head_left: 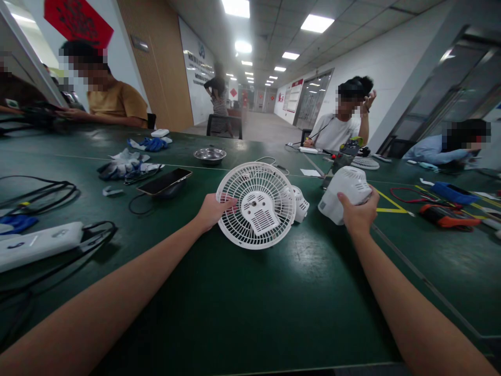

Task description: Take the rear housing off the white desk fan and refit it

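My left hand (213, 211) grips the left rim of a round white fan grille (284, 196), its thumb lying over the slats. The grille is tilted up so its flat side with a vented centre plate (258, 211) faces me. Behind its right edge a small white vented housing (300, 203) shows in part; I cannot tell whether it is joined to the grille. To the right, my right hand (359, 211) is closed around a white plastic fan base (338, 190) with vent slots at its upper right. Some of its fingers are hidden behind the base.
A metal bowl (210, 155), a phone (166, 181) and gloves (121, 166) lie beyond my left arm. A white power strip (43, 245) with black cables sits at far left. An orange multimeter (448, 216) and blue tray (454, 193) lie right. Several people are around the table.
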### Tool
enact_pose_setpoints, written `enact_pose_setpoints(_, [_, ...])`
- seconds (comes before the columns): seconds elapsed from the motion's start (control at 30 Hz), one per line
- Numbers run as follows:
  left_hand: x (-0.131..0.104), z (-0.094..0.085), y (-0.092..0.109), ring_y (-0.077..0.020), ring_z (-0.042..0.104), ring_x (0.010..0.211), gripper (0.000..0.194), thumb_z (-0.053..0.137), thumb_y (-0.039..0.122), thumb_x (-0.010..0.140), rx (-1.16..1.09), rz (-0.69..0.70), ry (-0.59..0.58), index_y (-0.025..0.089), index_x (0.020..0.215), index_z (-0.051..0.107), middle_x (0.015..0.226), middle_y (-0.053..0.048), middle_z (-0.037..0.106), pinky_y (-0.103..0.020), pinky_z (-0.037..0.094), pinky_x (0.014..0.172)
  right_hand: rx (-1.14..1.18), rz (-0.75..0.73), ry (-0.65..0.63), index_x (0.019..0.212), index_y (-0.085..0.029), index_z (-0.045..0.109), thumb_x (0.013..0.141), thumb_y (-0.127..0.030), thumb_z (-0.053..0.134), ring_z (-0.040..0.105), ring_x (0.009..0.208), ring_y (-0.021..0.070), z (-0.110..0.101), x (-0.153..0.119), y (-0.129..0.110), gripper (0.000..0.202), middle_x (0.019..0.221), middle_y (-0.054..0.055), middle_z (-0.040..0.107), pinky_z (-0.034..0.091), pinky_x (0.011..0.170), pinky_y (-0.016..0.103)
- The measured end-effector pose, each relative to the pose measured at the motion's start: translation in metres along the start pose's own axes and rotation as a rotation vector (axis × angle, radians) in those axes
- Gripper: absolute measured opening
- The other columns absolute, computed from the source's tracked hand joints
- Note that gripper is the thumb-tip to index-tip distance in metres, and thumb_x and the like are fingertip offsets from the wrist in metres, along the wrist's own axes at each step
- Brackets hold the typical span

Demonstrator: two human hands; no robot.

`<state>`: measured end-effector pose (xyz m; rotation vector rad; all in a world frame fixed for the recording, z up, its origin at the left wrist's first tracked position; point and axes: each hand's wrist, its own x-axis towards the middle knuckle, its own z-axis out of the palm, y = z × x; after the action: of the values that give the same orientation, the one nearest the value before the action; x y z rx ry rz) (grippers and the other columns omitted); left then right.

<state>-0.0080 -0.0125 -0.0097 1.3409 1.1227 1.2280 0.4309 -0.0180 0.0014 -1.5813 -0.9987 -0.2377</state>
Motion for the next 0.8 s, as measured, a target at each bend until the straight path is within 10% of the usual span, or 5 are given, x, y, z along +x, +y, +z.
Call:
enact_pose_setpoints(0.47, [-0.002, 0.000, 0.004, -0.0248, 0.076, 0.084, 0.019, 0.078, 0.025, 0.081, 0.012, -0.025, -0.021, 0.015, 0.096, 0.074, 0.095, -0.011, 0.078, -0.041, 0.061, 0.079, -0.131, -0.010, -0.018, 0.154, -0.013, 0.033, 0.080, -0.050, 0.067, 0.046, 0.137, 0.0415, -0.002, -0.001, -0.005, 0.090, 0.149, 0.025, 0.048, 0.035, 0.112, 0.062])
enact_pose_setpoints(0.63, [0.002, 0.000, -0.002, -0.0233, 0.075, 0.079, 0.018, 0.079, 0.025, 0.080, -0.005, -0.013, -0.003, 0.014, 0.093, 0.074, 0.089, -0.009, 0.078, -0.041, 0.061, 0.078, -0.107, -0.375, 0.139, 0.137, -0.016, 0.055, 0.084, -0.041, 0.063, 0.045, 0.136, 0.0365, -0.013, -0.015, -0.034, 0.059, 0.142, 0.020, 0.050, 0.034, 0.112, 0.060])
enact_pose_setpoints(0.8, [0.002, 0.001, -0.003, -0.0232, 0.074, 0.076, 0.018, 0.081, 0.028, 0.079, 0.020, 0.024, 0.020, 0.015, 0.089, 0.073, 0.084, -0.007, 0.077, -0.040, 0.061, 0.076, 0.189, -0.330, -0.301, 0.097, -0.018, 0.069, 0.090, -0.046, 0.057, 0.064, 0.087, 0.0246, -0.004, -0.058, -0.076, 0.031, 0.095, 0.009, 0.069, 0.053, 0.086, 0.044])
